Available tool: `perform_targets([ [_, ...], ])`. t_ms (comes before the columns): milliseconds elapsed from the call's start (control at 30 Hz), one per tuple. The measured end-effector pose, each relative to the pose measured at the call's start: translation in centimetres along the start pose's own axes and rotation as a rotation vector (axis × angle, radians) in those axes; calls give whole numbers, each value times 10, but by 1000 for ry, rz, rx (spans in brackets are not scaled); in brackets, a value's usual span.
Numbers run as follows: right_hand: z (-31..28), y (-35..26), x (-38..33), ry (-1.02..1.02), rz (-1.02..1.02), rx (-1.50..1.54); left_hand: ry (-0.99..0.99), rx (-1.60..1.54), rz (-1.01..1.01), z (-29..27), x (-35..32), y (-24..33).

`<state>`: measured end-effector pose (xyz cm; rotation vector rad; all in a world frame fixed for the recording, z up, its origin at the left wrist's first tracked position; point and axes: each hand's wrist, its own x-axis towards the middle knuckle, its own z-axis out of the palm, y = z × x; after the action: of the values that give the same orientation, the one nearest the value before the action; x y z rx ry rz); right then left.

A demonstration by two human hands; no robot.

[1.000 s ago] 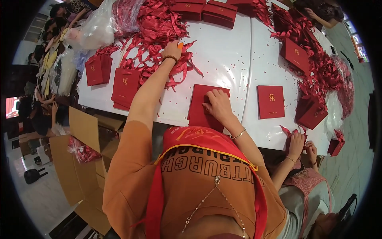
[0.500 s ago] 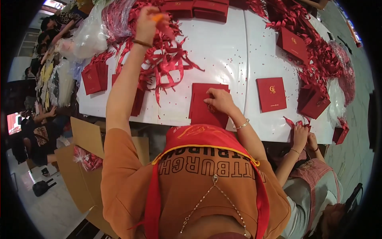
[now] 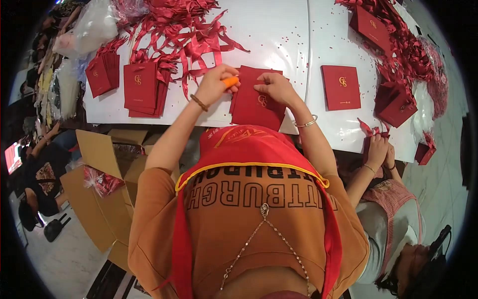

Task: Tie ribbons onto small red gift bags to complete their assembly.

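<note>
A stack of flat red paper packets (image 3: 256,109) with gold print lies at the table's front edge, right before me. My right hand (image 3: 276,89) rests on the top packet, its fingers bent and its thumb a little apart from them. My left hand (image 3: 215,85) is at the stack's upper left edge with its fingers curled in. An orange finger cover (image 3: 230,81) shows on one of its digits. Whether anything thin is pinched there is too small to tell. Left of that hand lies another pile of red packets (image 3: 140,88), with red ribbons (image 3: 211,42) heaped beyond it.
A single red packet (image 3: 341,87) lies on the white table (image 3: 279,30) to my right. Beyond it are more packets and ribbons (image 3: 406,62). A co-worker's hands (image 3: 382,150) work at the right front edge. An open cardboard box (image 3: 97,187) stands below left.
My left hand has come down from the far ribbon heap to the packet stack, nearer my right hand. The right hand stays on the stack. My view has shifted somewhat.
</note>
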<state>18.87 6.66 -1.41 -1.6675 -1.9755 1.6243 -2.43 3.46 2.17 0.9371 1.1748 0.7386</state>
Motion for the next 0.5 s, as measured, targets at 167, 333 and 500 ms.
perform_targets([
  [167, 2, 1, -3, 50, -60, 1, 195, 533, 186, 25, 0, -41],
  [333, -1, -8, -9, 25, -33, -42, 340, 805, 438, 38, 2, -44],
  [500, 0, -11, -14, 52, 6, -108, 366, 810, 426, 46, 6, -43],
])
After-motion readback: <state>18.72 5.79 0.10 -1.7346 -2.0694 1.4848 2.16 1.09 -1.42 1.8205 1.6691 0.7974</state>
